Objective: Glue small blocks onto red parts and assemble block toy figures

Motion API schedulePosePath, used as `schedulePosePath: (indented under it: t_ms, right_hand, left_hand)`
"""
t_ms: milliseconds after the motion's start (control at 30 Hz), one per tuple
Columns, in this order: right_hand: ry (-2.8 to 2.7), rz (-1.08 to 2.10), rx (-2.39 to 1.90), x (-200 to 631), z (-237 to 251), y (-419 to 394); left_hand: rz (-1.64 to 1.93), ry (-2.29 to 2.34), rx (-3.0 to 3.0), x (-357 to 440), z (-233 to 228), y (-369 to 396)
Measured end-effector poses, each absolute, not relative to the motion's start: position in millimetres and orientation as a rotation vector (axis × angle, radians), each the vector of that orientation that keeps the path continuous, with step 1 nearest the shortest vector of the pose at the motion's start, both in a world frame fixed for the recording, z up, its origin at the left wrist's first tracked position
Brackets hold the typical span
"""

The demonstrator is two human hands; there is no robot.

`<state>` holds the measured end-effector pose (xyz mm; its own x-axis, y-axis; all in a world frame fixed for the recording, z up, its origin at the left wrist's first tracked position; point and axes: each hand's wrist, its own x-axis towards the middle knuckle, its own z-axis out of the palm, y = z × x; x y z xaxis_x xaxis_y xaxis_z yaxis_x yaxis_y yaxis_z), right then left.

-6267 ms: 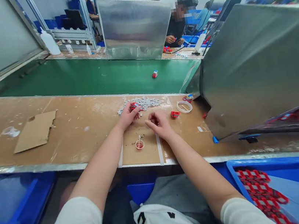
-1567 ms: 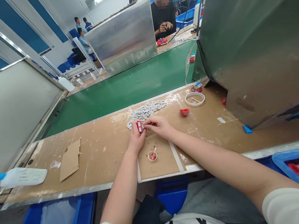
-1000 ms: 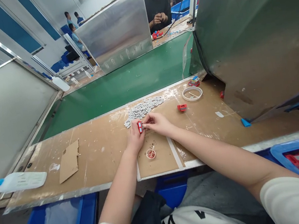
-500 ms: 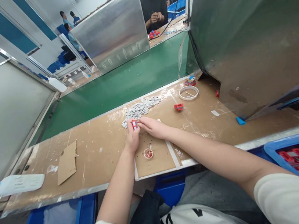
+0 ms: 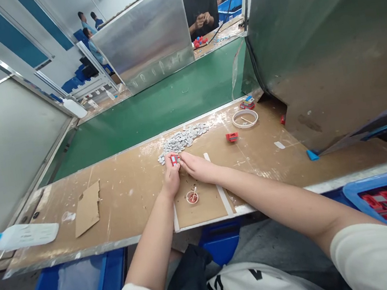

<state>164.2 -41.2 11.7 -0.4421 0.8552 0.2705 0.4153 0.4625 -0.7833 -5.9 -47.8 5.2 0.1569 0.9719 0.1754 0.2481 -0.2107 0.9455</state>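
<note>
A small red plastic toy part (image 5: 173, 159) with a light blue-white face and some grey on its right side is held above the table. The fingers of my left hand (image 5: 171, 180) are closed around it. My right hand (image 5: 198, 168) pinches at its right edge, fingertips partly hidden. Just beyond my hands lies a pile of flat grey pieces (image 5: 188, 137). Below them, nearer my body, stands a small cup (image 5: 193, 198) of reddish stuff with a stick in it. Another red part (image 5: 232, 137) lies farther right on the table.
A tape roll (image 5: 245, 119) and stacked red-blue parts (image 5: 247, 102) are at the back right. Cardboard (image 5: 87, 209) and a white bottle (image 5: 29, 235) lie left. A blue crate (image 5: 351, 192) of red parts stands right. Beyond the green belt (image 5: 159, 106), a person works.
The red toy part has been turned in my fingers, so more of its grey side shows. Both hands stay in nearly the same place; the view has shifted slightly.
</note>
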Motion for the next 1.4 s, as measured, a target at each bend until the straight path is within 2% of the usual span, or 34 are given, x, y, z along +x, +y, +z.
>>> schedulePosePath:
  t_ms: [167,300,500,633,900,1133,1267,1400]
  right_hand:
    - [-1.984,0.92,-1.013,161.7,16.1,-44.0]
    - [-1.836,0.979,-0.943,172.5,25.1,-41.3]
    - [-2.525,1.022,-0.549,205.4,41.8,-43.1]
    - [-2.696,1.079,-0.518,204.3,48.9,-52.6]
    - [-2.69,0.642,-0.462,190.7,44.5,-63.9]
    - [-2.688,0.583,-0.414,190.5,43.1,-62.8]
    - [-2.687,0.636,-0.434,193.8,45.8,-63.1]
    - [-2.58,0.595,-0.753,196.7,47.7,-58.5]
  left_hand:
    - [1.167,1.16,1.513,-4.4,6.7,-45.4]
    - [1.169,0.973,1.205,-3.5,18.8,-40.9]
    - [1.183,0.814,0.857,-11.3,32.2,-34.9]
    - [1.252,0.773,0.817,-15.3,31.2,-33.1]
    - [1.241,0.785,0.749,-9.8,32.7,-34.8]
    - [1.242,0.761,0.872,-7.5,24.9,-31.6]
    - [1.294,0.809,1.162,-2.3,20.9,-39.3]
    - [1.321,0.953,1.65,-4.1,16.3,-49.2]
